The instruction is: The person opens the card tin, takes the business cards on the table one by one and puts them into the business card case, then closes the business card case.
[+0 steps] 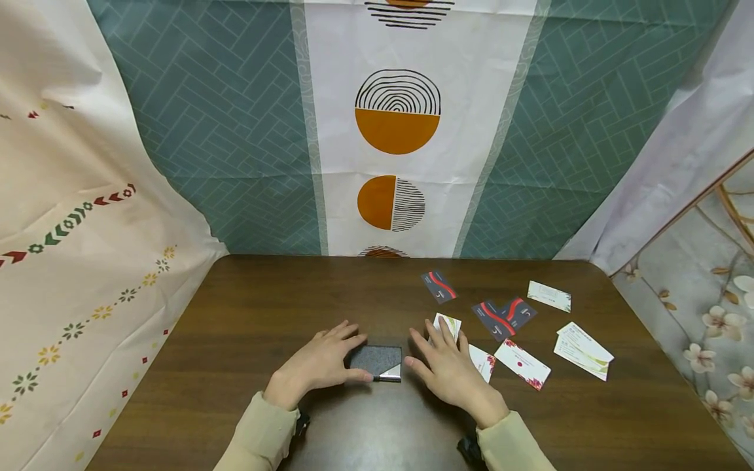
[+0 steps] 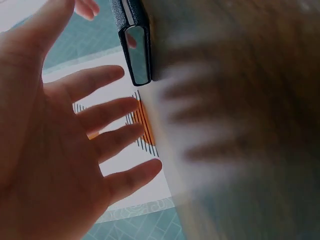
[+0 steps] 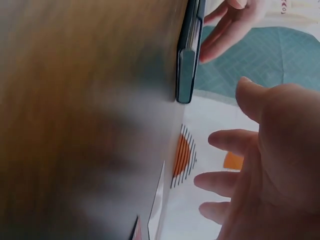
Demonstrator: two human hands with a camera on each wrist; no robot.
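A dark grey business card case (image 1: 375, 360) with a silver corner lies on the table between the two hands. Its narrow mirror-like end faces the camera in the left wrist view and the right wrist view. My left hand (image 1: 323, 366) is at the case's left side, fingers spread and holding nothing. The right hand (image 1: 453, 376) hovers to the right of the case, fingers also spread and grasping nothing. Partly hidden behind that hand are a white business card with green marks (image 1: 450, 323) and a white card with red flowers (image 1: 484, 361).
Farther right lie another red-flowered card (image 1: 523, 365), overlapping white-and-green cards (image 1: 583, 351) and a white card (image 1: 550, 296). Dark cards with red stripes (image 1: 438, 286) lie toward the back. The brown table (image 1: 247, 307) meets a patterned curtain (image 1: 235, 131) at its far edge.
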